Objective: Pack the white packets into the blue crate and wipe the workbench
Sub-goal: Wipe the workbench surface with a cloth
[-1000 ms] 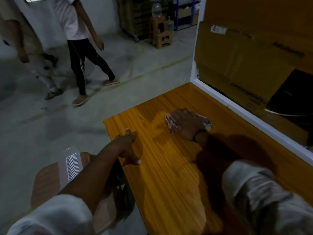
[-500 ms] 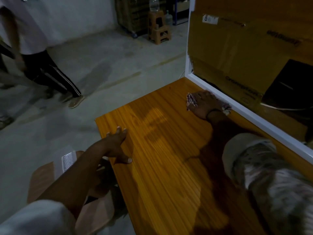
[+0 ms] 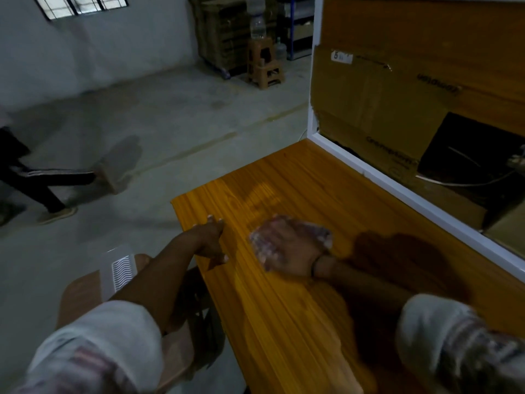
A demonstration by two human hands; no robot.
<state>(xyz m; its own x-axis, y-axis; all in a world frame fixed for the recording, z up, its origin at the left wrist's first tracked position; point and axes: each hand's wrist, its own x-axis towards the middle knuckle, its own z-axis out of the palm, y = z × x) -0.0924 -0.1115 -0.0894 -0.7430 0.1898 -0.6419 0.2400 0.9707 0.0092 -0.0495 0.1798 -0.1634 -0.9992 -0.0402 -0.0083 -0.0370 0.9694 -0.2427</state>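
A person's right hand point(image 3: 287, 247) lies flat on a pale patterned cloth point(image 3: 322, 237), fingers spread and pressing it onto the orange wooden workbench point(image 3: 284, 180) near the bench's left end. The hand and cloth are blurred. The left hand point(image 3: 211, 241) rests on the bench's left edge just beside it, fingers straight and thumb out, holding nothing.

Behind the white frame point(image 3: 397, 191) along the bench's far side stands a large brown cardboard box point(image 3: 369, 109); what it holds cannot be told. Across the concrete floor, a clear bottle point(image 3: 257, 24) stands upright on a stack of brown plastic stools point(image 3: 265, 66), with a larger jug point(image 3: 279, 49) on the floor beside them. A white vented tray point(image 3: 120, 268) lies on a brown chair point(image 3: 82, 294) at the lower left, and another person's legs point(image 3: 34, 180) cross the floor at the far left.
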